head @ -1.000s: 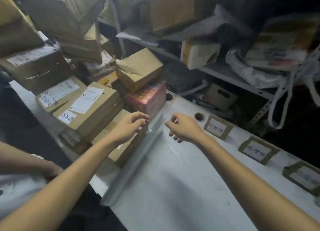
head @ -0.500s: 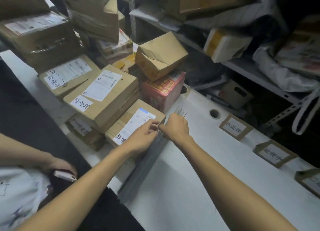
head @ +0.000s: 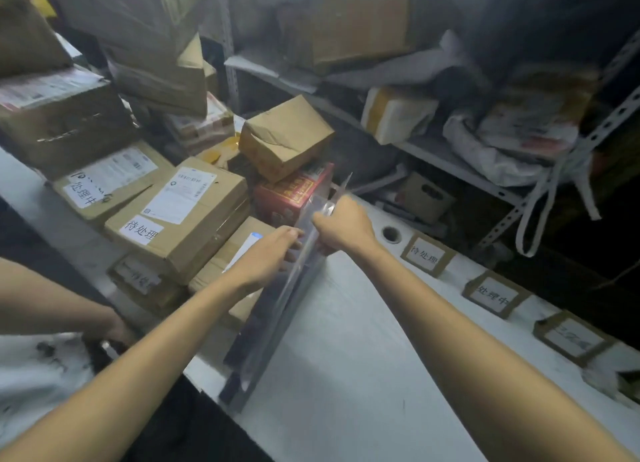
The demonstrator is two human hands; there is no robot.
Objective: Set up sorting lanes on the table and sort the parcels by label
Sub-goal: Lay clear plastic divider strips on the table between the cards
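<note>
A long clear plastic divider strip (head: pixel 277 309) stands on edge across the white table (head: pixel 346 375), running from the front edge toward the red box (head: pixel 287 195). My right hand (head: pixel 343 226) grips its far top end. On the strip's left side my left hand (head: pixel 266 254) holds it with curled fingers. Cardboard parcels with white labels are stacked left of the strip: one marked 待处理 (head: pixel 180 212), one marked 处理中 (head: pixel 110 181), and a flat one (head: pixel 235 264) partly under my left hand. Three lane signs stand along the table's back edge: 待处理 (head: pixel 426 255), 处理中 (head: pixel 493 295) and a blurred third (head: pixel 571 337).
A crumpled brown parcel (head: pixel 285 136) sits on the red box. Metal shelving (head: pixel 450 157) behind the table holds bags and packets. Tall stacked boxes (head: pixel 149 42) rise at the upper left. Another person's hand (head: pixel 110 330) is at the left edge, by the table's front.
Both hands came together at the strip's far end and took hold of it. The strip went from lying at a low angle to standing nearly upright on its edge.
</note>
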